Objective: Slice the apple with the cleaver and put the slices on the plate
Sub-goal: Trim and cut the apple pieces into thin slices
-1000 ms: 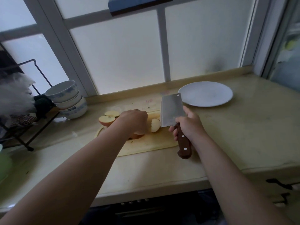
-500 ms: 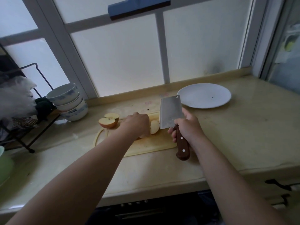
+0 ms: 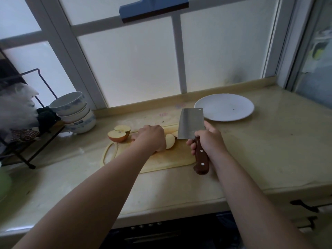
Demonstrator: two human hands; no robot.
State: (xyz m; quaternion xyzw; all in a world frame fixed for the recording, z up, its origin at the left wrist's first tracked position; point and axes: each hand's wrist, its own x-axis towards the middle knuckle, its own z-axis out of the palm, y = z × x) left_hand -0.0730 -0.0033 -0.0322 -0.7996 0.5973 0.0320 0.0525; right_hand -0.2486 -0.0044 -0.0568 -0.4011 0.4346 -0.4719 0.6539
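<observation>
On the pale cutting board (image 3: 168,159), my left hand (image 3: 150,137) curls over an apple piece that it mostly hides. A cut slice (image 3: 170,141) leans against that hand's right side. My right hand (image 3: 208,141) grips the brown handle of the cleaver (image 3: 191,123), whose blade is raised, just right of the slice. An apple half (image 3: 118,135) lies cut face up at the board's far left corner, with another piece (image 3: 122,128) behind it. The white plate (image 3: 224,107) stands bare at the back right.
A stack of blue-and-white bowls (image 3: 72,112) sits at the back left beside a black wire rack (image 3: 27,123). The window wall runs along the counter's back edge. A green object (image 3: 4,182) shows at the far left edge.
The view has tilted up slightly. My hands, the cleaver and the apple pieces keep nearly the same positions.
</observation>
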